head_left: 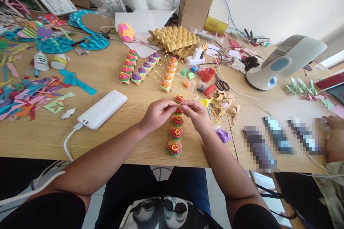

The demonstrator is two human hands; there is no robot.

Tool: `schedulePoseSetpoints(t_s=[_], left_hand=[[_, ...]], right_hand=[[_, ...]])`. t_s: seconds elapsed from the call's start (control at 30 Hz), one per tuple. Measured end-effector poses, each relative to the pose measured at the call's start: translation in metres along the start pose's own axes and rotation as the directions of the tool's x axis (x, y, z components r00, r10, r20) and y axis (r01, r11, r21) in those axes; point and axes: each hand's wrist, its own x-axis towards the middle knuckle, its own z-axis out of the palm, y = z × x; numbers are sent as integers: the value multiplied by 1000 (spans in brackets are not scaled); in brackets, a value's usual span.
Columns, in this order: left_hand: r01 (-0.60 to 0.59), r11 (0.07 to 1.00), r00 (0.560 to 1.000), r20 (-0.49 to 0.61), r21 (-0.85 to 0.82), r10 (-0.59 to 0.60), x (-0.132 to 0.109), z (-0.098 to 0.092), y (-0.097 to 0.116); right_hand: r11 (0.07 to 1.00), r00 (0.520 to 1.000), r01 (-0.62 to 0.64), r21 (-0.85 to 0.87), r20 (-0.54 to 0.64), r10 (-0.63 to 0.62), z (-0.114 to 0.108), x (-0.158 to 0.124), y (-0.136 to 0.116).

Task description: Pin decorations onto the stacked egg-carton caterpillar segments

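A strip of egg-carton cups [176, 134] runs lengthwise before me, its bumps covered in red and green modelling clay with yellow clay rings on top. Over its second bump from the far end, my left hand [158, 114] and my right hand [197, 113] meet with fingertips pinched. Whatever small piece lies between the fingers is too hidden to name. Farther back stand similar strips: a red one [127, 67], a purple one [145, 67], and an orange one [168, 75] with yellow-tipped sticks poking out.
A white power bank [102, 109] with a cable lies left, near paper scraps [29, 96]. To the right are a purple clay bag [223, 135], torn carton bits [224, 102], scissors [222, 83], a red cup [207, 75] and a white fan [279, 64]. Another person's hand [334, 123] rests far right.
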Motion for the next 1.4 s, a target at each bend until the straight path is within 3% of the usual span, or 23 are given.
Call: schedulePoseSetpoints(t_s=[0.3, 0.63, 0.9, 1.1, 1.4], left_hand=[[117, 984, 993, 24, -133, -115, 0, 2, -2], [116, 985, 993, 31, -130, -113, 0, 2, 2], [192, 972, 981, 60, -138, -185, -2, 3, -2], [220, 963, 975, 45, -157, -216, -1, 2, -5], [231, 953, 973, 75, -196, -220, -1, 2, -1]], right_hand=[[997, 999, -52, 55, -8, 52, -1, 1, 5], [1000, 997, 7, 19, -75, -6, 6, -1, 8], [999, 989, -19, 29, -147, 23, 3, 0, 6], [984, 994, -90, 152, -41, 97, -3, 3, 11], [998, 997, -53, 36, -46, 54, 7, 0, 8]])
